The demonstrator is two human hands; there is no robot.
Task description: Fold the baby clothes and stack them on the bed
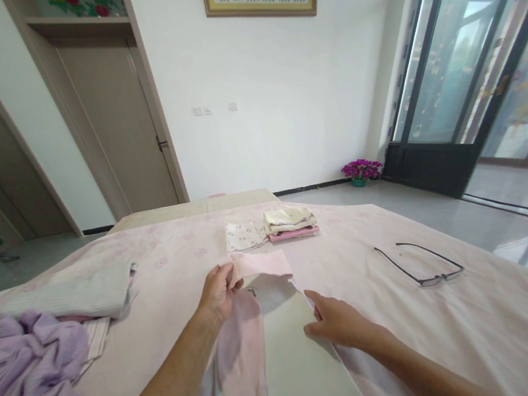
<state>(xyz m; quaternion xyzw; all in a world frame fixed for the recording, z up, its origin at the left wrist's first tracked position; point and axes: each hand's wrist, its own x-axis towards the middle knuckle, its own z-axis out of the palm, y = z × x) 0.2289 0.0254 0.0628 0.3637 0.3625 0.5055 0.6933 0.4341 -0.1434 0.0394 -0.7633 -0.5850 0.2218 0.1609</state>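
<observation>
Garment [292, 352], 1: cream body, pink sleeves; lies spread near the middle of the pink sheet [153, 320], its near end cut off by the view. 1 pink sleeve [242, 366] rests down the left part of the body, cuff toward the near side; a pink section [264, 264] crosses the far end.

Handling, as judged: light, soft, limp; thin knit by its look, little slip, not fragile, quick to crease or bunch. Best holds: the far left and far right corners, or the side edges, with the cloth kept flat between 2 points. A pull on the sleeve alone would likely skew the body.

Left hand [219, 294]: at the far left corner; thumb and fingers pinching pink cloth.

Right hand [334, 320]: at the right edge of the body; thumb and forefinger slightly apart, other fingers bent under; cannot tell whether cloth is caught between them.

Also on the sheet: folded stack [292, 225], 1, cream over pink, far side; patterned cloth [244, 235], 1, just left of it; eyeglasses [437, 278], 1 pair, right, temples unfolded; lavender cloth [27, 372], 1, crumpled, near left; grey cloth [75, 297], 1, folded, beyond it.
</observation>
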